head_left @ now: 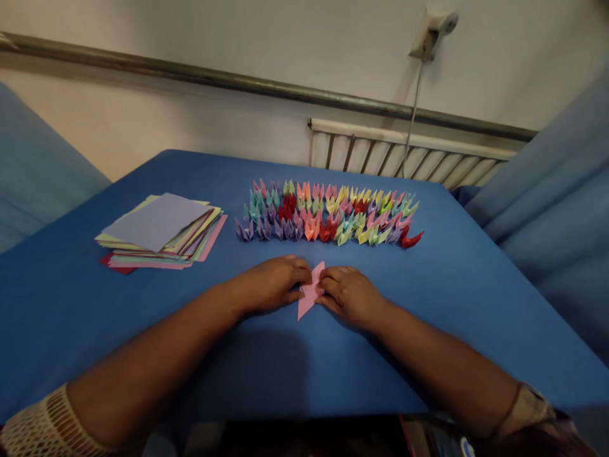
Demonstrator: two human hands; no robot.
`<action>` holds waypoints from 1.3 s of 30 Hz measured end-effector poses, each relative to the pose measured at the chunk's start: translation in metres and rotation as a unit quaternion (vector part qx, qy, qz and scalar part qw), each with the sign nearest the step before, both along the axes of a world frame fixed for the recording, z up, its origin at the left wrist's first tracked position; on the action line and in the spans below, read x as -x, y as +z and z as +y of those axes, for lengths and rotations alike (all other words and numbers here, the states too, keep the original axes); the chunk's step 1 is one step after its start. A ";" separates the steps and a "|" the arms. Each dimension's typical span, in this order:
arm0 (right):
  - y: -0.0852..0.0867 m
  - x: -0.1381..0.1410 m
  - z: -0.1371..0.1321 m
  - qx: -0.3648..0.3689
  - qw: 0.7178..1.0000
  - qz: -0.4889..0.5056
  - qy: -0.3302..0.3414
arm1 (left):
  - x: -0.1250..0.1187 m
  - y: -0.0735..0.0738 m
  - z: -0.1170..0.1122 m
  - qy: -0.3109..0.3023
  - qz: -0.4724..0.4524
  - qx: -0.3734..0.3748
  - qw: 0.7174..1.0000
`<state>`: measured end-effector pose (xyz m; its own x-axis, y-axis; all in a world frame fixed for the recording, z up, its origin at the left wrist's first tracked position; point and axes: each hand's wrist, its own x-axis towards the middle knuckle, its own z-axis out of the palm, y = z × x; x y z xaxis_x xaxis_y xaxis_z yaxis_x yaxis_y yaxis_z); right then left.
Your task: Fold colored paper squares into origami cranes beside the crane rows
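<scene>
A folded piece of pink origami paper (310, 293) lies on the blue tabletop between my hands, its pointed ends toward and away from me. My left hand (280, 282) grips its left edge, fingers bent and thumb below. From the other side my right hand (351, 295) pinches the right edge with fingertips and thumb. Part of the paper is hidden under the fingers. Just beyond my hands stand rows of small folded paper cranes (328, 216) in many colours.
A loose stack of coloured square paper (159, 228) sits on the left of the blue-covered table (266, 374). Behind are a wall rail (204, 73), a radiator (380, 152) and a socket with a hanging cord (431, 38). Blue curtains (552, 203) hang at both sides.
</scene>
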<state>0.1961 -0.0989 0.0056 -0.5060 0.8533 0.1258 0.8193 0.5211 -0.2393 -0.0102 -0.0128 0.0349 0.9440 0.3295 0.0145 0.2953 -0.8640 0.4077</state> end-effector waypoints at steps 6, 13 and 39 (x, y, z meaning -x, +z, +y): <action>-0.004 0.001 0.001 -0.019 1.000 -0.012 0.001 | -0.009 0.008 -0.009 -0.044 0.017 -0.109 0.993; -0.006 0.004 0.001 -0.030 0.999 -0.038 0.007 | -0.007 0.010 -0.011 -0.021 -0.007 -0.070 0.997; -0.004 0.008 -0.014 0.002 0.999 -0.030 -0.029 | -0.011 -0.013 0.003 0.140 0.020 -0.029 0.989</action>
